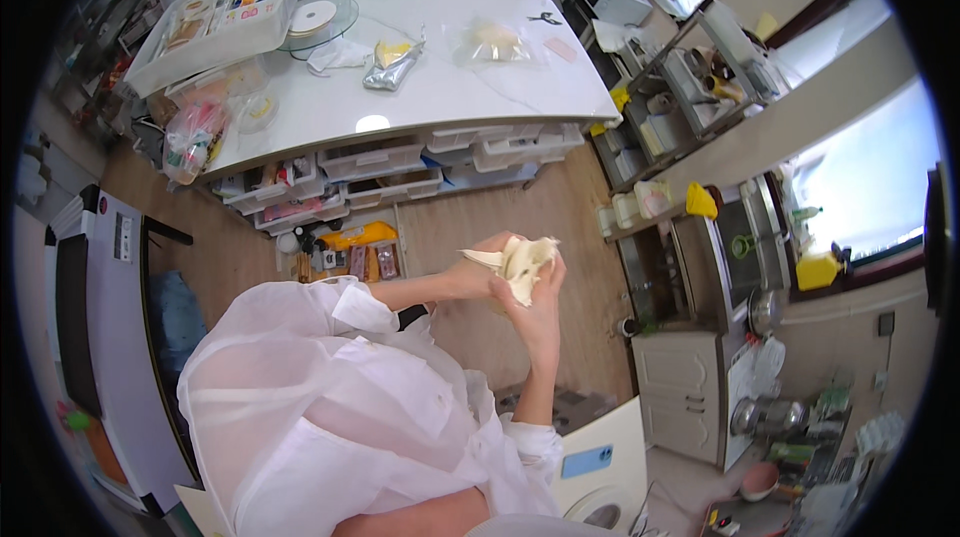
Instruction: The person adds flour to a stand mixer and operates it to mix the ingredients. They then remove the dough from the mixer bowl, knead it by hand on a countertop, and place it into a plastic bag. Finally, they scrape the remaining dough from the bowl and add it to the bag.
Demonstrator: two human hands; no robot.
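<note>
Both hands are raised over the wooden floor, between my body and the white table. They hold one soft, cream-coloured, dough-like lump with ragged, torn-looking edges. My left hand grips its left side, where a pale pointed flap sticks out. From the right and below, my right hand wraps the lump, thumb towards me and fingers along its far right side. The palms and the lump's underside are hidden. On the table beyond lie an opened foil packet with yellow content and a clear plastic bag holding something pale.
A white plastic bin stands at the table's left, beside a glass turntable. Below the tabletop are clear drawers. Shelves line the right wall. A chest freezer stands left; a blue phone lies on a white appliance.
</note>
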